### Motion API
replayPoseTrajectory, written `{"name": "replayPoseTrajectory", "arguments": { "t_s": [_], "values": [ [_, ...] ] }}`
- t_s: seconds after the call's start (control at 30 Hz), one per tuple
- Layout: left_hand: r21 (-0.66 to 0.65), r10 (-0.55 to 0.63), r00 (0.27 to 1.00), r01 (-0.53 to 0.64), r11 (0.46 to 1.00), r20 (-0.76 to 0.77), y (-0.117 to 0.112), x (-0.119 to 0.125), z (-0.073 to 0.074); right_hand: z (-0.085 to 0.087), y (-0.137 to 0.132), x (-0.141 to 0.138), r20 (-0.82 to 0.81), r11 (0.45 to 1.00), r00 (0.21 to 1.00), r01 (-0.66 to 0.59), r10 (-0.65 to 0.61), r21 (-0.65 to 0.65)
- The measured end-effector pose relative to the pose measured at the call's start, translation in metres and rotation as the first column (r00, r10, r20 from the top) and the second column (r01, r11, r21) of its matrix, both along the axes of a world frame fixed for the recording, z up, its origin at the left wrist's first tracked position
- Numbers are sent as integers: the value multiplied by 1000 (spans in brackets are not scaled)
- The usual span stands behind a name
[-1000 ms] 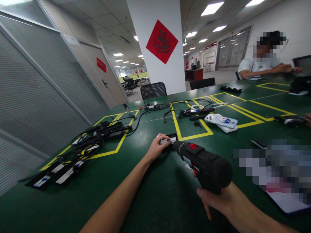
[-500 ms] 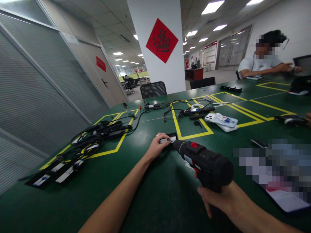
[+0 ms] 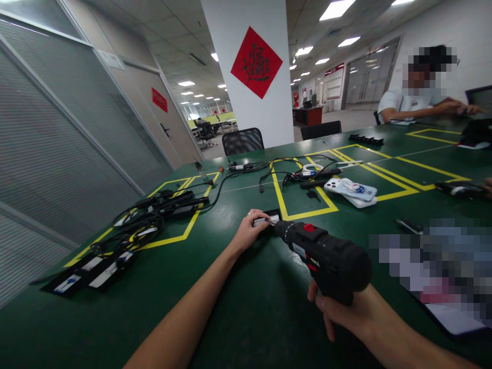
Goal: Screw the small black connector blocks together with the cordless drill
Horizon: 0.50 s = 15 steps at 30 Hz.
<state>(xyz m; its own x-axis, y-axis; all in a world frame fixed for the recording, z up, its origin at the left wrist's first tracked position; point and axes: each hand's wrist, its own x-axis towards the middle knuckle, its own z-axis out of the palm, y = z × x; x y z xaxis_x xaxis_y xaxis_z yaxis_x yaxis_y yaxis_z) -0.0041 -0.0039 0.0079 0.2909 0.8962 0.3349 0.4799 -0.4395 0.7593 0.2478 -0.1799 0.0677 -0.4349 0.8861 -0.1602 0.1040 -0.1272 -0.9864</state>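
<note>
The right hand point(image 3: 340, 310) is wrapped round the grip of a drill point(image 3: 325, 253) slanting forward-left, bit pointing at a small dark box point(image 3: 275, 212) on the table point(image 3: 253, 318). The left hand's point(image 3: 249, 230) curled fingers partly cover the box; whether they pinch, I cannot tell. Phones point(image 3: 357, 189) lie beyond, rightward; cables point(image 3: 180, 202) leftward.

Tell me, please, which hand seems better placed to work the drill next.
Probably the right hand: it holds the drill, while the left hand is at the black box near the drill's tip.
</note>
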Motion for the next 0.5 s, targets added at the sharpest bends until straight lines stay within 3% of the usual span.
{"name": "replayPoseTrajectory", "arguments": {
  "t_s": [0.17, 0.33, 0.5],
  "values": [
    [2, 2, 1000, -2, 1000, 12, 0, 0, -1, -2, 0, -1, 63, 1000, 998, 7, -9, 28],
    [15, 47, 999, -47, 999, 26, 3, -1, -3, -1, -2, 0, 146, 992, 982, 107, -117, 69],
    [44, 110, 993, -112, 993, 41, 6, -3, -8, 2, -1, -1, 92, 994, 990, 109, -111, 33]
  ]
}}
